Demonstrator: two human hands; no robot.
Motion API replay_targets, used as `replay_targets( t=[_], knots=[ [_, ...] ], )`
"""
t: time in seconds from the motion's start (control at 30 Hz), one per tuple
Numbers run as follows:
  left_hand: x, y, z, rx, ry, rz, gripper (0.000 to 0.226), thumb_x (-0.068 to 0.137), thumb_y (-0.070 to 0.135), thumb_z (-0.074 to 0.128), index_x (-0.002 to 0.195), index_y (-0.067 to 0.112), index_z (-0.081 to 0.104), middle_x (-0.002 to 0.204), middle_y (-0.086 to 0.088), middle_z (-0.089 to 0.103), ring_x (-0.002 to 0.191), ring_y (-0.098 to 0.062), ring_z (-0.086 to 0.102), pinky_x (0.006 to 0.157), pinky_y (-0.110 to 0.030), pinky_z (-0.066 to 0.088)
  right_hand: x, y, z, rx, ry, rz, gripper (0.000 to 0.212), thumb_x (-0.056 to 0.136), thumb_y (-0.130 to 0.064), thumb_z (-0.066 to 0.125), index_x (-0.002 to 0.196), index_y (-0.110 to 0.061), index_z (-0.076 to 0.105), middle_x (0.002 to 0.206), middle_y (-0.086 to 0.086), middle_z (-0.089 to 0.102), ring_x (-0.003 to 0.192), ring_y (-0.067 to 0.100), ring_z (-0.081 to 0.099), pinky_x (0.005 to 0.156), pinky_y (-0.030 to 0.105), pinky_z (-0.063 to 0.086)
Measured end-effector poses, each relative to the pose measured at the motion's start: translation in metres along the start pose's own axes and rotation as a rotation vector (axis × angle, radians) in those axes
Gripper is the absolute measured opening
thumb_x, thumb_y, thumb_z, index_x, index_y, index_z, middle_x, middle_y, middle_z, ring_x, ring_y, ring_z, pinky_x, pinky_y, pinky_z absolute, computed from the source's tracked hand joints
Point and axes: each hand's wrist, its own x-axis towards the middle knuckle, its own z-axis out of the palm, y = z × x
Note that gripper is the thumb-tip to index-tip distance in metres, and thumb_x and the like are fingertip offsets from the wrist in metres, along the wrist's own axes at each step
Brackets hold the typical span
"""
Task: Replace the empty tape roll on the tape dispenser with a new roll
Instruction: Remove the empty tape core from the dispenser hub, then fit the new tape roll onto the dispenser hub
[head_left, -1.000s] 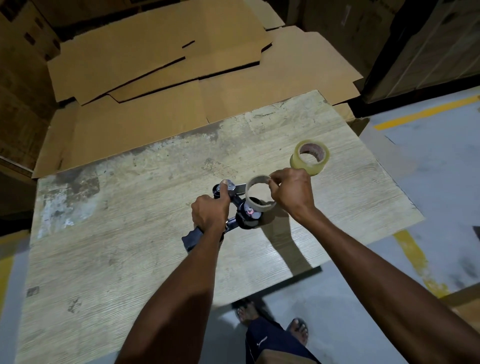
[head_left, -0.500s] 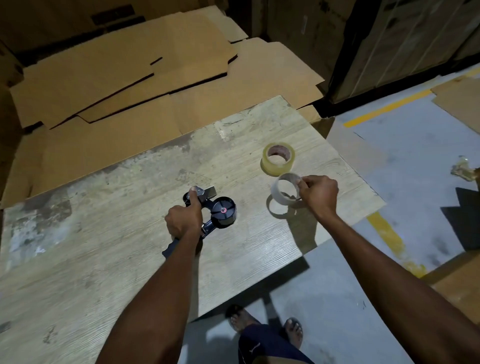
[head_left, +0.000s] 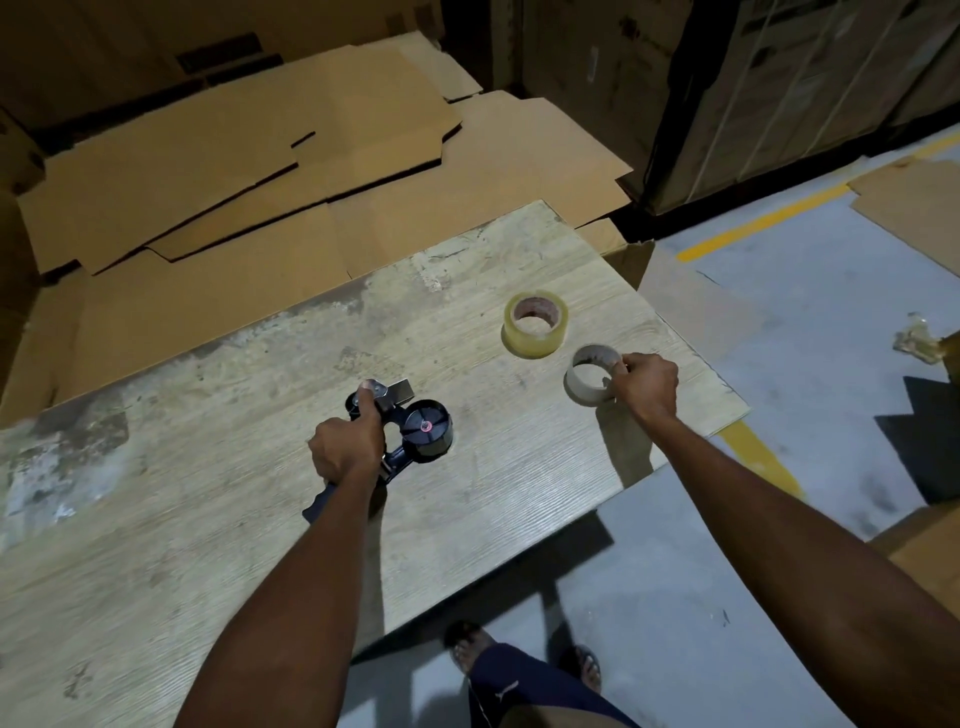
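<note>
Worn wooden table (head_left: 208, 519) beside flattened cardboard (head_left: 260, 156). Left hand (head_left: 345, 449) grips a black tape dispenser (head_left: 415, 431) (hub bare). Right hand (head_left: 647, 387) pinches the empty cardboard core (head_left: 584, 387) near the table's edge, just beside a full tape roll (head_left: 535, 323).
</note>
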Motion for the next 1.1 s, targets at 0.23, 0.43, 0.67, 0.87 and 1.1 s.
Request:
replay_targets(
  t=[0.23,0.43,0.67,0.87,1.1],
  knots=[
    [-0.002,0.0,-0.003,-0.011,-0.02,0.006,0.092,0.085,0.085,0.048,0.083,-0.005,0.067,0.088,-0.02,0.067,0.082,-0.04,0.067,0.064,-0.039,0.05,-0.013,-0.011,-0.004,-0.094,0.091,-0.108,0.042,0.099,-0.027,0.062,0.128,0.003,0.067,0.121,0.031,0.068,0.114,0.047,0.062,0.096,0.049,0.047],
    [0.002,-0.003,0.0,-0.021,0.004,0.03,0.089,0.087,0.084,0.046,0.066,-0.001,0.06,0.068,-0.013,0.058,0.063,-0.031,0.058,0.055,-0.033,0.045,0.001,-0.074,0.016,-0.166,0.0,-0.356,0.075,0.089,-0.041,0.075,0.151,-0.013,0.046,0.142,0.02,0.049,0.134,0.039,0.042,0.109,0.05,0.032],
    [0.014,-0.007,0.007,0.017,0.022,0.03,0.086,0.089,0.083,0.044,0.064,0.002,0.06,0.065,-0.009,0.056,0.053,-0.02,0.045,0.048,-0.026,0.032,0.033,-0.116,0.056,-0.276,-0.215,-0.253,0.122,0.073,-0.062,0.083,0.162,-0.015,0.014,0.159,0.023,0.028,0.146,0.043,0.03,0.117,0.054,0.031],
    [0.015,-0.008,0.008,-0.006,0.028,0.024,0.086,0.086,0.085,0.045,0.069,0.003,0.063,0.068,-0.007,0.057,0.058,-0.023,0.048,0.052,-0.03,0.035,0.044,-0.109,0.074,-0.237,-0.201,-0.205,0.124,0.067,-0.059,0.085,0.16,-0.011,0.02,0.152,0.022,0.036,0.142,0.042,0.034,0.111,0.051,0.038],
    [0.01,-0.002,-0.002,-0.01,-0.043,0.014,0.088,0.082,0.092,0.039,0.072,0.007,0.063,0.075,-0.008,0.061,0.072,-0.031,0.058,0.059,-0.034,0.042,0.036,-0.121,0.069,-0.213,-0.198,-0.217,0.122,0.061,-0.043,0.096,0.154,-0.016,0.023,0.145,0.023,0.043,0.136,0.04,0.039,0.108,0.05,0.043]
  ],
)
